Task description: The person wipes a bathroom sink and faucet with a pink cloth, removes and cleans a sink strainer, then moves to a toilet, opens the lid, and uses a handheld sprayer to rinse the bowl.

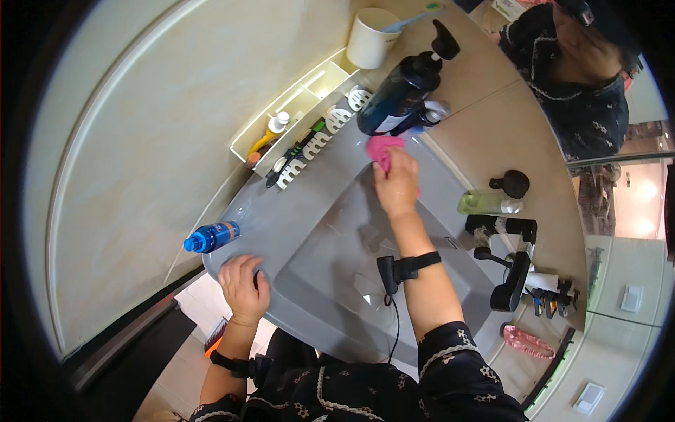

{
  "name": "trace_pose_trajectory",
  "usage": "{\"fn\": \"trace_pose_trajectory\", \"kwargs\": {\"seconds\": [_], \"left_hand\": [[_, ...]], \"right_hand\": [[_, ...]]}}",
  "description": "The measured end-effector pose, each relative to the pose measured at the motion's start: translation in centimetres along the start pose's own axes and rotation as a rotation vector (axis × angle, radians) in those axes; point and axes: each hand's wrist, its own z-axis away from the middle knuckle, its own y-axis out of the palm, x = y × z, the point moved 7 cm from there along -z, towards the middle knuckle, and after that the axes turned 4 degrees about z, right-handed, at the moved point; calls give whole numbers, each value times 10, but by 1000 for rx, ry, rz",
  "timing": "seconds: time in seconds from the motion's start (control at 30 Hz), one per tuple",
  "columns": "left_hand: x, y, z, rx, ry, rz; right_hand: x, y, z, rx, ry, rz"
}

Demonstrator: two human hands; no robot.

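Observation:
My right hand (397,184) is closed on a pink cloth (384,146), pressing it to the rim at the far corner of the grey sink (309,239). Just beyond the cloth stand a large dark pump bottle (402,91) and a smaller dark bottle (426,117). On the near left edge of the sink rests my left hand (244,290). Its fingers lie on the rim with the thumb apart, and it holds nothing. A blue bottle (213,237) sits on the rim close by it.
Along the left wall runs a cream organizer (309,88) with white toothbrush slots, beside a white cup (373,39) with a toothbrush (415,17). On the right are a black faucet (512,278), a green clear bottle (489,202), a pink headband (527,342) and a mirror (605,84).

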Motion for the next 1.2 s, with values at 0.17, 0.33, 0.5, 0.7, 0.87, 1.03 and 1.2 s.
{"fn": "trace_pose_trajectory", "kwargs": {"seconds": [0.17, 0.33, 0.5, 0.7, 0.87, 1.03, 1.2], "left_hand": [[4, 1, 3, -5, -16, -46], [3, 0, 2, -13, -17, -11], [2, 3, -3, 4, -21, -30], [4, 4, 1, 40, -20, -41], [2, 3, 1, 11, 5, -93], [4, 4, 2, 36, -15, -84], [4, 8, 1, 33, -9, -49]], "right_hand": [[-16, -2, -2, 193, 61, 55], [-21, -3, -4, 261, 32, 283], [-15, 6, -22, 336, 54, 266], [-19, -3, -9, 432, 73, 251], [-24, -1, -17, 390, 42, 210], [-28, 1, -10, 482, 81, 212], [-25, 3, -21, 383, 42, 145]]}}
